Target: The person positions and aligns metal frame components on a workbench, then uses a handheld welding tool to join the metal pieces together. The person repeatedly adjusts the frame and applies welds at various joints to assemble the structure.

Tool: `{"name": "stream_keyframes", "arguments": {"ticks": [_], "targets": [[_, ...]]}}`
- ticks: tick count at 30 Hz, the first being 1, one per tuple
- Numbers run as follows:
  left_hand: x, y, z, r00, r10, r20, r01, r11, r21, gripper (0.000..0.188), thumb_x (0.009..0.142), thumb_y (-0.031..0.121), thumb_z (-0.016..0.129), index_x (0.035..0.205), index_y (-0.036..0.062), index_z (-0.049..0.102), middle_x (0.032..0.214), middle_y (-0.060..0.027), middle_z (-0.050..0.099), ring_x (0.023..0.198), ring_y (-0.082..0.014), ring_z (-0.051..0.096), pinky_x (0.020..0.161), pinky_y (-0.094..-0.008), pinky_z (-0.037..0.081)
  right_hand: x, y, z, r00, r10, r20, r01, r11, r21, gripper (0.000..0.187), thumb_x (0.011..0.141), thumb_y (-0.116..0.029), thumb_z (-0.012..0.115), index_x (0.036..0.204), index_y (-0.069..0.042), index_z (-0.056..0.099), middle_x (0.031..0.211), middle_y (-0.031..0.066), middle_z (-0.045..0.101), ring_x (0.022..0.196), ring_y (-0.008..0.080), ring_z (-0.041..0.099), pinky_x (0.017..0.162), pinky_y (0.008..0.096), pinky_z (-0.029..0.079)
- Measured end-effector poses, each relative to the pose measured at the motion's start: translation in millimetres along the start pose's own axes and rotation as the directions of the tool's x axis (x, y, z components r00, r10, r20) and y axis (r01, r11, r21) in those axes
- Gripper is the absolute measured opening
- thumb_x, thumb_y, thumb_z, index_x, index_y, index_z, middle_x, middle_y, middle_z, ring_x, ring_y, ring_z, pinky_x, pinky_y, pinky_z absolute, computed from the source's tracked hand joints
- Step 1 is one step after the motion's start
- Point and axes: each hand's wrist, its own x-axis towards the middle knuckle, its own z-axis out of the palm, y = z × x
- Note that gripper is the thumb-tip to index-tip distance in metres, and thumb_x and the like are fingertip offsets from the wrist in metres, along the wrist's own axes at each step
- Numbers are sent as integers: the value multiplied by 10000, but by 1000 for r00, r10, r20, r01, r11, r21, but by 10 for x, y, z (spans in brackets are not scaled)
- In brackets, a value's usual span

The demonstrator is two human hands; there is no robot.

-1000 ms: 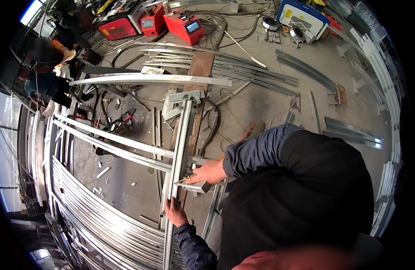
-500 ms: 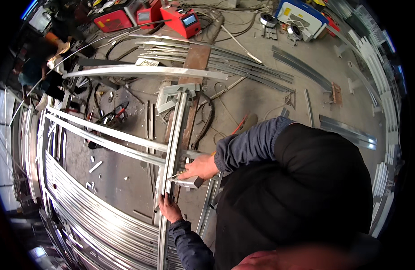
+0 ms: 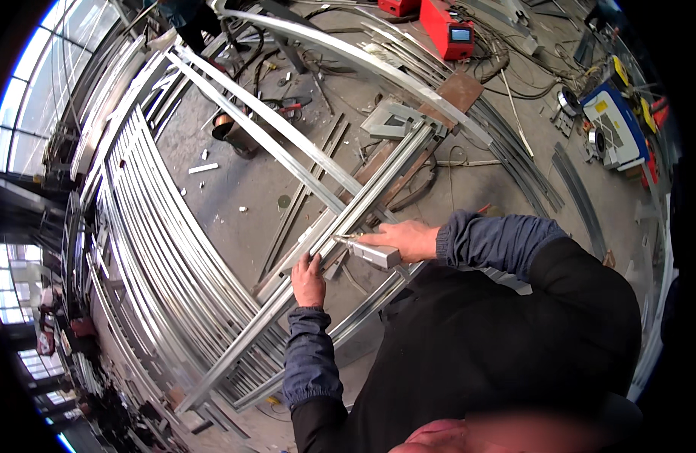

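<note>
A long silvery metal rail (image 3: 378,181) with lengthwise grooves runs diagonally in front of me. My left hand (image 3: 309,283) grips its near edge, fingers curled over the top. Further along the rail, my right hand (image 3: 408,240) is closed around a slim pointed tool (image 3: 349,238), too small to name, whose tip touches the rail. Just below those fingers a short rectangular metal tube (image 3: 374,254) sticks out toward me from the rail's side. Part of the right hand's grip is hidden.
Two pale bars (image 3: 265,124) meet the rail from the far left. Many parallel tubes (image 3: 167,226) form a frame at left. Red machines (image 3: 446,30) and cables stand at the back, a blue-and-white machine (image 3: 616,124) at right. Metal offcuts (image 3: 204,167) litter the floor.
My view has swung left, so the rail now lies more diagonally and the machines appear further right. Both hands stay at the rail, with the slim tool still in the right.
</note>
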Motion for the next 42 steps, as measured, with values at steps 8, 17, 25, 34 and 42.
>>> {"name": "stream_keyframes", "arguments": {"ticks": [8,17,25,34,42], "targets": [[15,13,-33,999,9,-34,-9,1000,11,360,969,88,707,1315,135,791,1391,-120,713,1209,-366,687,1039,-492,553,50,53,-6,1000,-17,-6,17,999,-52,840,962,-287,808,1712,-342,434,1114,156,650,963,408,750,831,497,629],[14,3,-9,999,-43,10,43,999,-22,412,939,93,691,1336,160,779,1402,-98,690,1290,-337,653,1118,-500,497,116,-13,-52,998,-66,1,66,996,-56,778,999,-277,765,1706,-327,442,1160,162,671,991,420,757,843,504,635],[23,22,-30,998,-62,18,63,997,-42,436,902,93,739,1331,162,779,1412,-111,688,1315,-349,636,1136,-499,492,148,-54,-72,999,-22,38,25,995,-94,779,995,-273,769,1702,-339,449,1121,153,658,977,419,749,837,505,627],[1,17,-9,998,-57,19,58,998,-37,410,933,92,703,1330,163,779,1405,-116,695,1306,-349,647,1131,-500,497,156,-35,-59,999,-51,1,50,994,-101,811,979,-231,751,1717,-342,433,1073,128,645,907,420,734,789,501,629],[26,50,-47,999,-49,1,49,997,-56,364,951,108,703,1303,156,781,1380,-113,707,1269,-347,666,1100,-495,511,189,-63,-119,998,-3,61,9,995,-100,802,989,-290,777,1705,-385,426,1091,184,651,940,436,745,818,520,624]]}}
